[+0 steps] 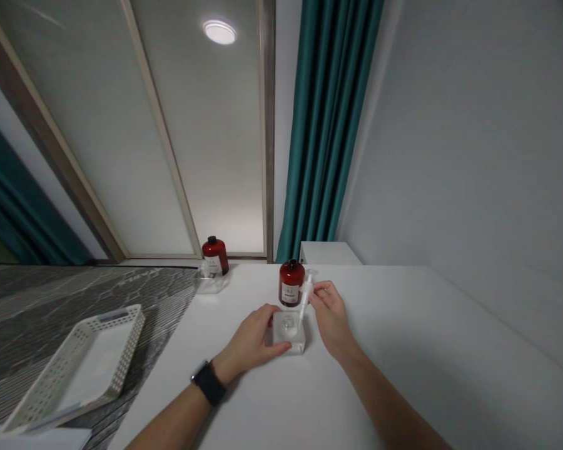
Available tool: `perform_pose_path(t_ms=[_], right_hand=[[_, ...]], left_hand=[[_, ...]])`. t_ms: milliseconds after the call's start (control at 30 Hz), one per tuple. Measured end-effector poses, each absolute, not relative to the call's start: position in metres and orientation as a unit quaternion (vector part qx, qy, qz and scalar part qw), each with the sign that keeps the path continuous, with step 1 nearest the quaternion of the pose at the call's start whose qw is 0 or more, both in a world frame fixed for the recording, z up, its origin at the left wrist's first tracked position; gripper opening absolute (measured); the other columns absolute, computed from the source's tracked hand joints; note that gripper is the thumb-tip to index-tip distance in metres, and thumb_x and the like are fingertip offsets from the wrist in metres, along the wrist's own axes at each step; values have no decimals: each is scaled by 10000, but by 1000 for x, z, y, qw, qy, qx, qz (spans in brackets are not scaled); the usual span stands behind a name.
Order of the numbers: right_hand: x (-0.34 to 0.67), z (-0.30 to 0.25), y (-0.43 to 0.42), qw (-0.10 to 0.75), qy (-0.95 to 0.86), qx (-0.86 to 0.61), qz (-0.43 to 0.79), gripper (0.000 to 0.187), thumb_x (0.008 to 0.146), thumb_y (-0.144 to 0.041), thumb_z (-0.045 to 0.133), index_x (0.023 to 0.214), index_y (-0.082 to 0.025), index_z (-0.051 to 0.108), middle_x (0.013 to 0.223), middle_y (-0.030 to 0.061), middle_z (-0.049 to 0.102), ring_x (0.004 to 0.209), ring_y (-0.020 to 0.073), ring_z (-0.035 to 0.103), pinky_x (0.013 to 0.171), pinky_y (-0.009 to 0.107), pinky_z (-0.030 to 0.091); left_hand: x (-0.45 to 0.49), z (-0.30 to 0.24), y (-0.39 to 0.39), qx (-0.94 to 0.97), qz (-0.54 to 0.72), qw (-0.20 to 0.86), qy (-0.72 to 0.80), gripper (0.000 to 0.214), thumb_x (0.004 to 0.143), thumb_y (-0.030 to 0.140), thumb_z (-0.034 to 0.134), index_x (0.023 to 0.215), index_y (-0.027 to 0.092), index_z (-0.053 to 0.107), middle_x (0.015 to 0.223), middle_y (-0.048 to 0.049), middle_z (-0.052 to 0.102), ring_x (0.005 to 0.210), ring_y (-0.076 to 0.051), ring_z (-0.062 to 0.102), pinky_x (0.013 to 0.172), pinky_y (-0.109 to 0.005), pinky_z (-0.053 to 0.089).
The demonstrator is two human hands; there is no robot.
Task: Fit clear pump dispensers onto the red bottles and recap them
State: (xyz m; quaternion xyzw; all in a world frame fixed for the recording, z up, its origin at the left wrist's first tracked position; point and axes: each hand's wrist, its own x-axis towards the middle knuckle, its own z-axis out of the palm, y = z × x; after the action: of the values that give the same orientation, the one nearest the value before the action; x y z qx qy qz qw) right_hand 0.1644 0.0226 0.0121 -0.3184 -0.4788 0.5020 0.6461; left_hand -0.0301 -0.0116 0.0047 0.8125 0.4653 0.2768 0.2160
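Observation:
My left hand point(256, 337) is curled around a clear square bottle point(296, 344) standing on the white table, thumb at its near side and fingers at its far left. A round opening shows on the bottle's top. Between the fingertips of my right hand point(329, 312) is a slim white pump top point(306, 291), tilted, its lower end beside the bottle's right edge. Just behind the clear bottle stands a dark red bottle point(291, 275) with a black cap and a pale label.
At the table's far left corner, another red bottle point(218, 250) stands behind a clear container point(209, 285). A white perforated basket point(131, 340) lies left of the table point(281, 406). Beyond the far edge are a white box-like unit point(331, 252) and a teal curtain point(333, 125).

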Motion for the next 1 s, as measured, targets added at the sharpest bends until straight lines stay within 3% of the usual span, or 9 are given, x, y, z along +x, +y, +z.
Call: perform_pose_path(t_ms=[333,500,767,900,1000], right_hand=[[160,10,14,646,-552,-330,411,272,793,-328,728,948,-247,519,869,9,621,789,175,600,740,312,498],[159,1,14,604,-627,-336,359,223,828,-233,659,1002,-247,521,908,10,597,830,176,576,802,319,472],[159,3,10,490,-716,-318,383,596,742,-119,605,1302,-256,455,1028,24,634,957,193,589,936,364,451],[161,3,11,465,-736,-328,367,554,727,-89,574,1254,-253,532,1170,51,610,1080,221,570,988,391,432],[162,2,11,440,-758,-330,351,493,720,-66,562,1179,-245,583,1134,46,604,1096,232,564,1010,402,424]], left_hand=[[-31,0,-10,812,286,217,460,498,768,390,724,1185,205,524,1043,-66,633,907,-257,600,818,-373,480],[-31,2,-11,812,284,217,461,493,780,425,713,1175,199,525,1046,-75,639,913,-264,608,825,-380,484],[-32,3,-10,814,288,209,459,509,782,463,708,1186,204,538,1065,-83,650,928,-274,624,833,-383,488],[-33,3,-9,820,279,202,457,510,782,470,709,1182,205,535,1074,-83,645,921,-269,622,835,-382,482],[-34,2,-8,825,271,195,456,518,788,469,706,1187,196,521,1085,-87,639,917,-267,619,829,-382,477]])
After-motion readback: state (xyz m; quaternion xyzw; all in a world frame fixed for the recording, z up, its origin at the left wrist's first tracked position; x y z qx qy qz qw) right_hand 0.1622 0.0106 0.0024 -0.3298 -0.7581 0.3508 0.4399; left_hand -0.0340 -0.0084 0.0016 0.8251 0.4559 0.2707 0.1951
